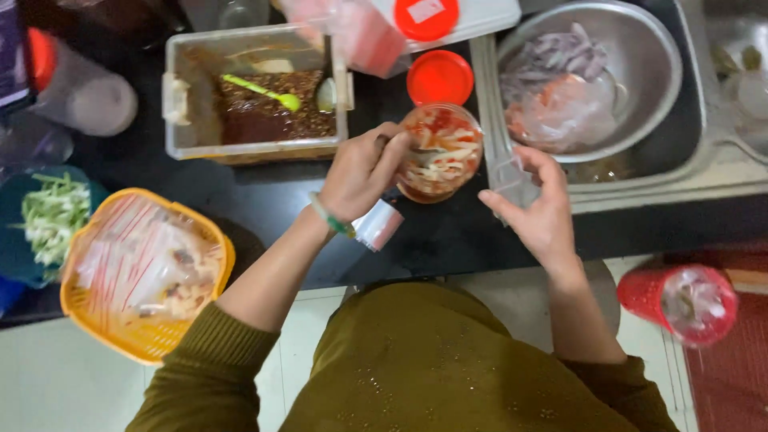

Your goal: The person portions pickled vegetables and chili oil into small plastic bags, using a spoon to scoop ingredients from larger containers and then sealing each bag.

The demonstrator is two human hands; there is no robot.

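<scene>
Head view, looking down: the left hand [364,170] pinches a small utensil, fingers closed, its tip in a clear round cup of red-sauced shredded salad [439,152] at the centre of the dark counter [264,204] — the right hand [534,206], fingers loosely curled, holds a clear plastic bag [506,164] just right of the cup. The cup stands unheld (close beside the sink [640,180]), so a firm stir could likely tip it or flick sauce onto the counter.
</scene>
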